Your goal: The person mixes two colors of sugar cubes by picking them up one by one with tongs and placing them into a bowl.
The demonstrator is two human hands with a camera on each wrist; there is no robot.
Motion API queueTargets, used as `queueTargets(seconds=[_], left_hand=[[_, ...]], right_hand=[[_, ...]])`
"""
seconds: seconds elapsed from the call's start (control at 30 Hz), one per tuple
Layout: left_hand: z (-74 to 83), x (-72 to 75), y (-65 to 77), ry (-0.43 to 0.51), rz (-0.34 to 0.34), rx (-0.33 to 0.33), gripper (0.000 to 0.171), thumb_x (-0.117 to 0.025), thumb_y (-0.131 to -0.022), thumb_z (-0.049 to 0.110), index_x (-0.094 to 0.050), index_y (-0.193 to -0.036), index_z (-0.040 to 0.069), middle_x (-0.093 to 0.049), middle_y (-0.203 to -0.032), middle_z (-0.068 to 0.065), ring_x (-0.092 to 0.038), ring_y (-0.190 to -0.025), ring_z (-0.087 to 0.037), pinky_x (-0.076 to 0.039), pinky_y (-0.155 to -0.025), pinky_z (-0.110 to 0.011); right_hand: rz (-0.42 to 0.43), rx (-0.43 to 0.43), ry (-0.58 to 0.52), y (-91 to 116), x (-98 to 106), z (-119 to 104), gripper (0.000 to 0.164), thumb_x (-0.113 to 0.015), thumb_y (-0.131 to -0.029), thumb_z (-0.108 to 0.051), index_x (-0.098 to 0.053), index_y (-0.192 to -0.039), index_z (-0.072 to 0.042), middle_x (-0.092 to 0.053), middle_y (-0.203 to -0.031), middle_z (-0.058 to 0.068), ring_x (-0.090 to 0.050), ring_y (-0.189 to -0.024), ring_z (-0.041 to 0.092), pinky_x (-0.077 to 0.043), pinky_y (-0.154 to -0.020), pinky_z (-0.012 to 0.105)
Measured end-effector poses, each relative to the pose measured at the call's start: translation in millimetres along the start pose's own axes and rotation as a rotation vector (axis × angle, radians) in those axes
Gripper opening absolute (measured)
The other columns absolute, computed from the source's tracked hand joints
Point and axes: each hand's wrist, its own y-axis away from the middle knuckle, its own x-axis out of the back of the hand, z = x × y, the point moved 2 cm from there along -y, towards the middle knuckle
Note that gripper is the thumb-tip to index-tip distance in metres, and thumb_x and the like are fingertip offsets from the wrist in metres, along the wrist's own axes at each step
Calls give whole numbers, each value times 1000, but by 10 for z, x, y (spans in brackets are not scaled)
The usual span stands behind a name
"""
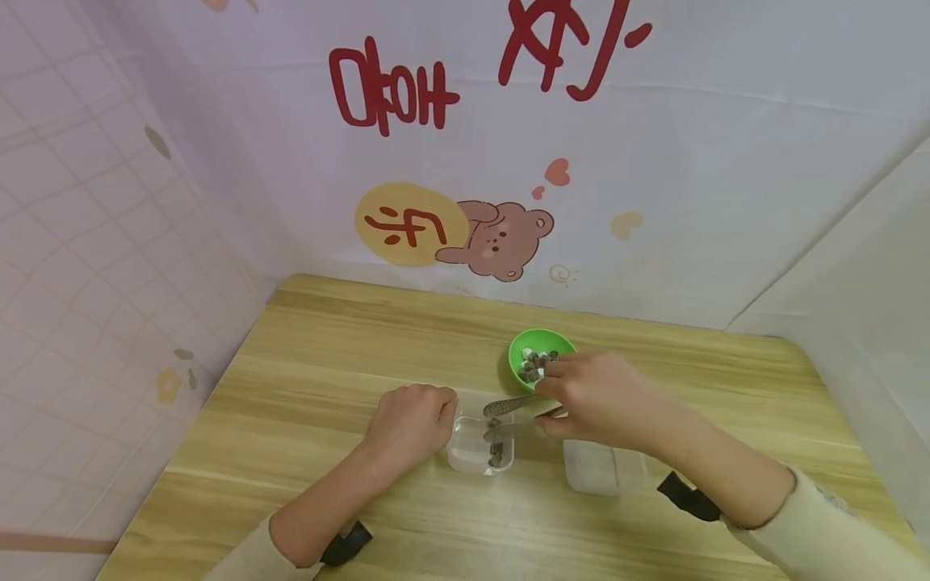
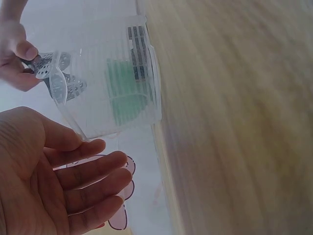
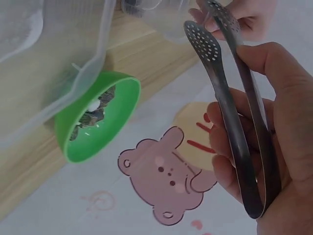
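Note:
My left hand (image 1: 412, 424) pinches the rim of a clear plastic box (image 1: 468, 458) between thumb and forefinger, its other fingers loosely bent. Several small dark pieces (image 1: 496, 453) lie along the right side inside this box. In my right hand (image 1: 610, 399) is a pair of metal tongs (image 3: 232, 122) with perforated tips, gripped between thumb and fingers. The tongs' tips are spread apart over the box, with nothing between them in the right wrist view. Just beyond the right hand stands a green bowl (image 1: 514, 350) holding dark and white pieces (image 1: 534, 367), partly covered by the fingers.
A second translucent plastic box (image 1: 605, 474) sits on the wooden table (image 1: 349, 339), under the right forearm. White cloth walls (image 1: 690, 161) with a printed bear (image 1: 504, 242) and red characters close off the back and sides.

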Motion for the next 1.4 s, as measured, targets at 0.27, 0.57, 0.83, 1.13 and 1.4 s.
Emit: queueTargets(seconds=[0.27,0.57,0.83,1.13,1.4], left_hand=[[2,5,1,7,-7,0,48,-58,-97,8,-34,-58,23,-22,-54,14,-20,-54,-3,-22,-43,-24],[-9,0,0,-6,24,-32,49,-60,-95,6,-32,-58,23,-20,-55,14,-17,-53,-3,-19,-43,-22],[-6,9,8,-16,23,-34,48,-62,-94,6,-34,-58,22,-22,-55,14,-18,-53,-3,-18,-42,-22],[-8,0,2,-7,20,-35,48,-62,-94,6,-35,-58,22,-22,-54,14,-20,-52,-2,-20,-42,-22],[-4,2,-7,-7,14,-25,48,-60,-95,6,-34,-58,22,-23,-53,14,-21,-52,-2,-22,-42,-22]], right_hand=[[-238,86,82,-248,-5,-120,28,-81,-74,-33,-58,-65,-19,-49,-67,-8,-40,-56,9,-39,-49,26],[-396,93,145,-510,-105,-357,41,-76,-65,-21,-37,-53,-20,-34,-56,-8,-25,-54,10,-30,-49,27],[-492,111,268,-647,-211,-515,39,-80,-72,-22,-44,-56,-20,-38,-54,-8,-25,-53,9,-31,-46,24],[-452,128,306,-614,-202,-522,39,-77,-71,-17,-42,-55,-21,-37,-54,-8,-24,-53,8,-27,-45,24],[-367,69,160,-467,-167,-345,39,-78,-68,-22,-41,-54,-21,-39,-57,-9,-32,-51,8,-35,-46,27]])
